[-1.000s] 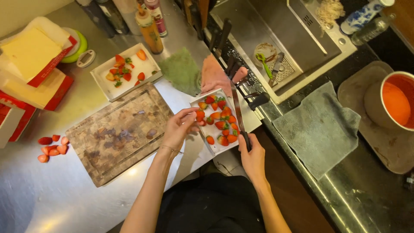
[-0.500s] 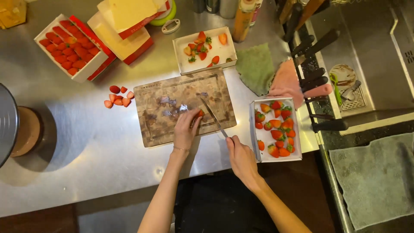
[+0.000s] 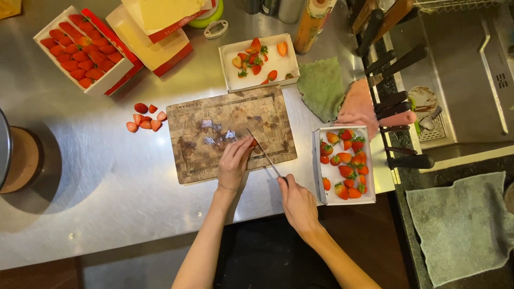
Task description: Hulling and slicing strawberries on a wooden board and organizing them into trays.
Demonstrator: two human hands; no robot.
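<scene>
— Where's the knife [image 3: 263,152] pointing?
— Mid-frame on the wooden cutting board [image 3: 231,134], tip toward the upper left; right hand [image 3: 297,202] closed around its handle.
— And the left hand [image 3: 234,162]?
— Fingers curled, pinning probably a strawberry [image 3: 251,142] at the blade.

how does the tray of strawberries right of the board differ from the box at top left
The tray by the right hand holds loose, jumbled strawberries with green tops showing; the box holds them packed in neat rows. The tray is plain white; the box has red sides. The tray has bare patches of floor; the box looks full. Both are shallow, rectangular and sit on the steel counter.
</scene>
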